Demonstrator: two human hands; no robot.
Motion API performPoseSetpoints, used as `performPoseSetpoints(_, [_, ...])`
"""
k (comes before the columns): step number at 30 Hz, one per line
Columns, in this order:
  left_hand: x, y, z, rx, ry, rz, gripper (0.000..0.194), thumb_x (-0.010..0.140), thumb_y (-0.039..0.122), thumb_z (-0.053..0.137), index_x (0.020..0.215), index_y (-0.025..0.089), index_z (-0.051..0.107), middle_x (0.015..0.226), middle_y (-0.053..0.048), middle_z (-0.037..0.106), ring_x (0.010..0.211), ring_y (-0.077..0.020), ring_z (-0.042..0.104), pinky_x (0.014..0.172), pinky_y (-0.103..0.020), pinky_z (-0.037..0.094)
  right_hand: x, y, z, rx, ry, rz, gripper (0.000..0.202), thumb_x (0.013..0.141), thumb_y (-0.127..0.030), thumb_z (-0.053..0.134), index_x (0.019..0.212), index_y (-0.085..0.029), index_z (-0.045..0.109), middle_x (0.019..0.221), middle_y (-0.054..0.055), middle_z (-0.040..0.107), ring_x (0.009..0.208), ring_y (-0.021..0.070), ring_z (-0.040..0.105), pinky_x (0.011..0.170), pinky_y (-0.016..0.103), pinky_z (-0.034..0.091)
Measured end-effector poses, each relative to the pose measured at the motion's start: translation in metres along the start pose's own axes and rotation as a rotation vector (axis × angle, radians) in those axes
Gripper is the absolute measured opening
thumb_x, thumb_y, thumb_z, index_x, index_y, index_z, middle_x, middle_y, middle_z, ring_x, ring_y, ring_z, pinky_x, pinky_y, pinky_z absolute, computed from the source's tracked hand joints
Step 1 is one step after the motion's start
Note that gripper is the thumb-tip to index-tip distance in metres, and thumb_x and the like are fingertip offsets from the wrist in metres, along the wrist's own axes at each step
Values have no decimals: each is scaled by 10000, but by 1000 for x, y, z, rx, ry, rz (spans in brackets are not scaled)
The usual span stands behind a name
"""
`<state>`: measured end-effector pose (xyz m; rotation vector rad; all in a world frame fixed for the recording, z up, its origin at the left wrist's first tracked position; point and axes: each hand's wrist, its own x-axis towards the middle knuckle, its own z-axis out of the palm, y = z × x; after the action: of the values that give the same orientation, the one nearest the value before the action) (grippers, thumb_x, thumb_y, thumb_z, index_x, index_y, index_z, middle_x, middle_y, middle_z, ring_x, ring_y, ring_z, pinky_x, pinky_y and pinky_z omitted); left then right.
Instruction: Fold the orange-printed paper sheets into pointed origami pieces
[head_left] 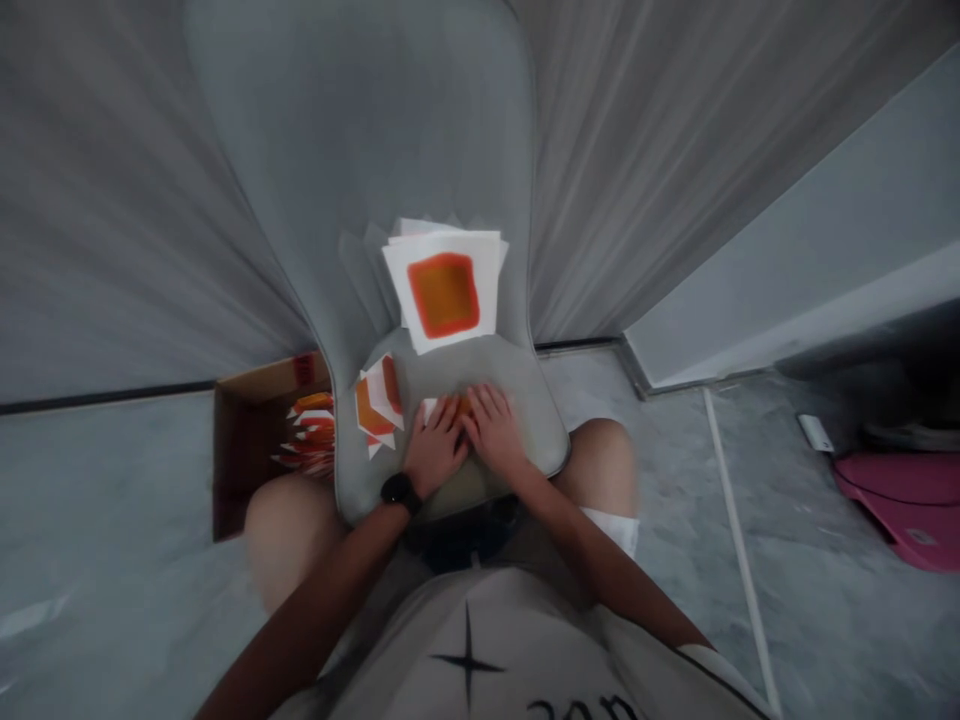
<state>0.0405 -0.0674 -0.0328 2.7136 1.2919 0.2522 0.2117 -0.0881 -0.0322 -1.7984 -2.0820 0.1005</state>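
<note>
A small orange-and-white paper (464,405) lies on the seat of the grey chair (420,495), mostly hidden under my hands. My left hand (435,450), with a black watch at the wrist, rests flat on its left part, fingers stretched forward. From the right, my right hand (493,428) lies flat over the other part, its fingers also extended and close to the left ones. Left of my hands is a small pile of folded orange-and-white papers (379,398). Against the backrest leans a stack of white square sheets (487,270) with an orange square on the front.
A cardboard box (225,455) holding many orange-and-white folded papers stands on the floor left of the chair. Grey curtains (637,130) hang behind. A pink flat object (900,490) with a cable and a small white device (814,433) lie at right.
</note>
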Motion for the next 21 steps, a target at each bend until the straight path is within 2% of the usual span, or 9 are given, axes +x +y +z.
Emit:
performPoseSetpoints(4, [-1,0,1,-3,11,2,614,1047,384,412,1634,205,403,1707,-79,352,1617,-302,247,1335,-575,99,1,0,9,21,-114,-43,654,1106,-498,378,1626,-102,390,1674,156,413,1579,286,332,1304,497,226])
performPoseSetpoints(8, [-3,4,4,-5,37,-71,696,1049,425,390,1667,118,299,1711,-127,329,1614,-292,260,1342,-537,116,-10,11,8,1,-136,-4,729,1097,-554,351,1641,-68,343,1693,188,361,1592,305,304,1296,512,230])
performPoseSetpoints(13, [-6,6,11,-8,118,-230,855,1024,572,425,1662,30,247,1720,-215,250,1609,-362,254,1323,-560,182,-25,19,7,-10,-75,98,797,1089,-590,327,1639,-13,316,1692,241,334,1598,332,285,1288,507,224])
performPoseSetpoints(18, [-7,6,18,7,168,-271,903,1013,591,443,1660,6,213,1712,-249,247,1602,-369,271,1323,-555,190,-39,21,11,-34,27,232,825,1084,-608,319,1645,-3,287,1680,271,338,1585,361,299,1264,542,244])
performPoseSetpoints(21, [-6,6,21,11,193,-282,898,1016,582,443,1652,-13,222,1703,-265,258,1602,-370,272,1320,-557,199,-43,21,12,-53,45,259,828,1088,-600,306,1640,17,282,1675,281,340,1578,370,310,1256,536,250])
